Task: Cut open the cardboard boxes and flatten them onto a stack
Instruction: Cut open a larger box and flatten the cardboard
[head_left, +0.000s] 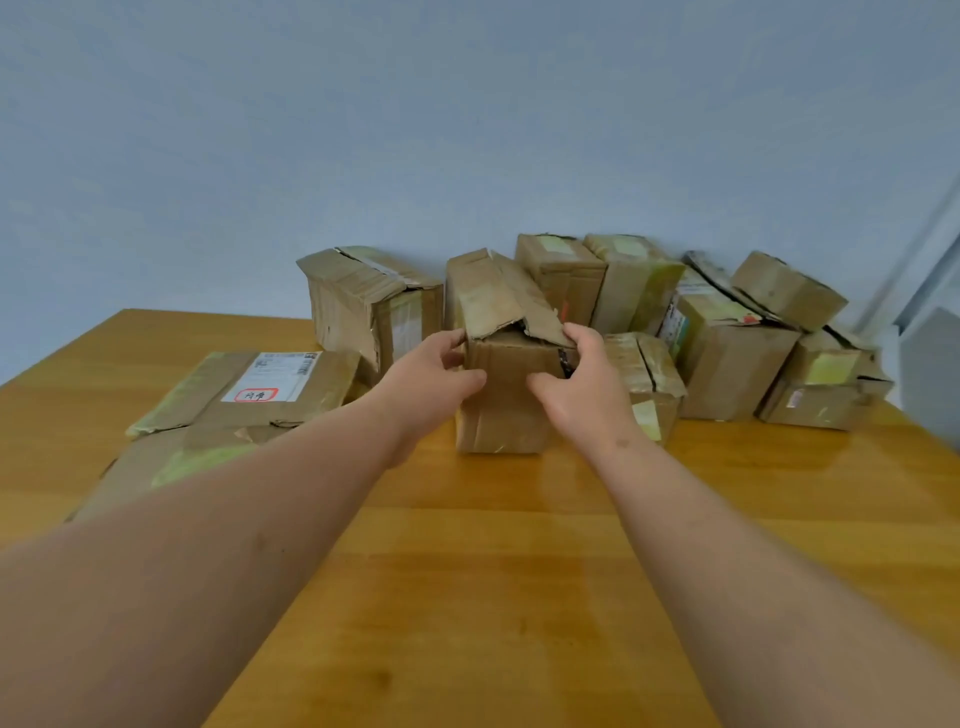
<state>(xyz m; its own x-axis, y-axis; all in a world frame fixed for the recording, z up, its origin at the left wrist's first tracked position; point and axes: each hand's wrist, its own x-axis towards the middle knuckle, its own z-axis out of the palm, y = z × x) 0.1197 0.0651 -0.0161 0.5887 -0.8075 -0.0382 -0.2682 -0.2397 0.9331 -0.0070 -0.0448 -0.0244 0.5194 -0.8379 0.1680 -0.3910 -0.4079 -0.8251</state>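
Both forearms bare to frame edge; no sleeves, gloves, watch or jewellery visible. Left hand (431, 374) and right hand (582, 379) uncovered. Small dark mark at right wrist.

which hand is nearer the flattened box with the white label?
Left. The left hand grips the upright box's left edge, just right of the flattened box with the white label. The right hand holds the far side.

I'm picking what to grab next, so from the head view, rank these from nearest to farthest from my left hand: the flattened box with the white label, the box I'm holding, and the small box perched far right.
1. Held box, in the left hand.
2. Labelled flat box, left.
3. Perched box, far right.
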